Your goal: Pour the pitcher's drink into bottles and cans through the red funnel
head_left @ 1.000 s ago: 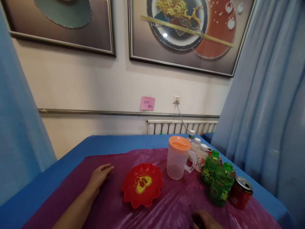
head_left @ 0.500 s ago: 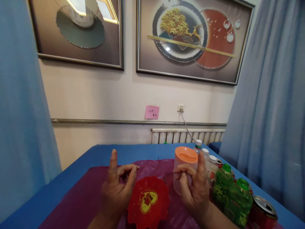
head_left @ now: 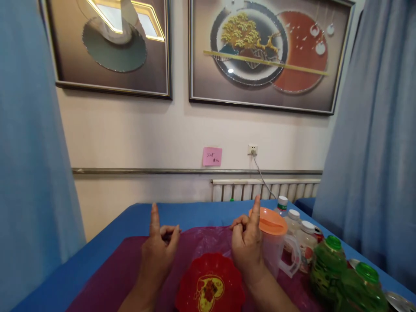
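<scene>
Both my hands are raised above the table with their backs to me. My left hand (head_left: 157,253) points one finger straight up while the other fingers curl toward the thumb; nothing is in it. My right hand (head_left: 247,247) makes the same gesture and holds nothing, just in front of a clear plastic pitcher (head_left: 279,253) with an orange lid. A red scalloped plate (head_left: 210,288) with a yellow heart print lies on the purple plastic sheet (head_left: 107,281) below and between the hands.
Two green bottles (head_left: 326,268) stand at the right, with white-capped bottles (head_left: 294,221) behind the pitcher and a can's rim (head_left: 399,301) at the corner. The table (head_left: 97,247) has a blue cloth. Blue curtains hang on both sides; a wall with a radiator is behind.
One second ago both hands lay low on the sheet. They rose into the finger-up gesture, and since then the right hand has shifted left of the pitcher as the view tilted up.
</scene>
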`<state>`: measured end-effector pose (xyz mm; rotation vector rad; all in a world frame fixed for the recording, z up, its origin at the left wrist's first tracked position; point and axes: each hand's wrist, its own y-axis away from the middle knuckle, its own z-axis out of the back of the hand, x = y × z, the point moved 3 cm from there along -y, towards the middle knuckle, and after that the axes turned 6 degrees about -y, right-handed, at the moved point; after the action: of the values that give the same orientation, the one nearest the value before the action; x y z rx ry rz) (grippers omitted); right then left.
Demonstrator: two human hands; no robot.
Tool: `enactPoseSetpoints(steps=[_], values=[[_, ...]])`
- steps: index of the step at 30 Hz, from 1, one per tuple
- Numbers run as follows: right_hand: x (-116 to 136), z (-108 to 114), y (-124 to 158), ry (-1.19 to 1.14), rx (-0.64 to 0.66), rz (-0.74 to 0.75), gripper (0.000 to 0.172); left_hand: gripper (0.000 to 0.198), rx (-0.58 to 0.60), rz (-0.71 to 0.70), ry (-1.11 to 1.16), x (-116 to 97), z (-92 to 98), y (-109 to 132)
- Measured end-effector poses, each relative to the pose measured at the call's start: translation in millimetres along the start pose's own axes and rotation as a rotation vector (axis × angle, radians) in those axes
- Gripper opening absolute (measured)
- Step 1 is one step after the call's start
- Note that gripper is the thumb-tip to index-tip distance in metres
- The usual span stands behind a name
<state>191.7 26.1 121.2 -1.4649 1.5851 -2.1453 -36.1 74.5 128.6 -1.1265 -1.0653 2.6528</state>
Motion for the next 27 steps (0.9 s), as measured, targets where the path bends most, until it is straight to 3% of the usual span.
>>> enactPoseSetpoints(steps=[4,14,18,20,23,25,27], values=[[-9,-3,5,-0.044,0.032,0.022,0.082,0.096,-0.090,-0.046,0.056,0,0.1,5],[-2,5,7,-0.112,0.040,-0.013,0.082,0.092,-0.032,-0.040,0.063,-1,-8.4,16],[5,2,13,-0.095,0.140,-0.021,0.077,0.087,0.051,-0.015,0.073,2,-11.8,11],[13,2,21,-0.057,0.248,0.008,0.071,0.085,0.120,-0.019,0.098,14,-17.5,1],[28,11,40,0.024,0.462,0.081,0.058,0.083,0.284,-0.010,-0.025,53,-26.7,-13],[32,27,57,0.043,0.579,0.140,0.050,0.077,0.452,-0.017,-0.304,85,-30.0,-14],[27,54,73,0.059,0.597,0.190,0.043,0.074,0.517,0.010,-0.410,115,-27.4,-9]])
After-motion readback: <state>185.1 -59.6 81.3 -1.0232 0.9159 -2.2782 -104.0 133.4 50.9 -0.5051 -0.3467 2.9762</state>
